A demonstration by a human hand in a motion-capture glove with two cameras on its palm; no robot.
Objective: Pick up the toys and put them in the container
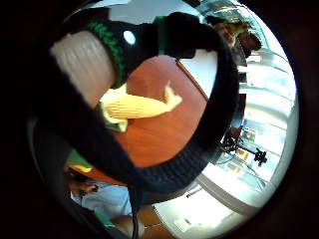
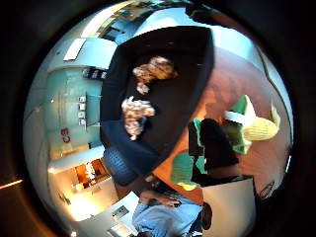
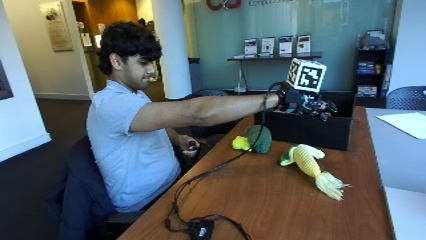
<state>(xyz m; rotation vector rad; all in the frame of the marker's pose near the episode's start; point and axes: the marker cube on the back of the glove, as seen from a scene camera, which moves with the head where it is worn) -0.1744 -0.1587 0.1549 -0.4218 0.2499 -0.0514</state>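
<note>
We see gloved right hand (image 3: 301,102) above black container (image 3: 309,131), finger state unclear. Two brown toys (image 2: 138,111) inside, beneath palm. Corn toy (image 3: 311,167) and green toy (image 3: 258,138) on worktop (image 3: 266,200), below hand.

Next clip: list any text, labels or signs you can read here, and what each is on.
"C3", partly cut off, in red on the glass wall.
Grey lettering beside it on the glass: too blurred to read.
Framed notices on the shelf: too small.
Poster on the left wall: too small.
Toys and container: no text.
</note>
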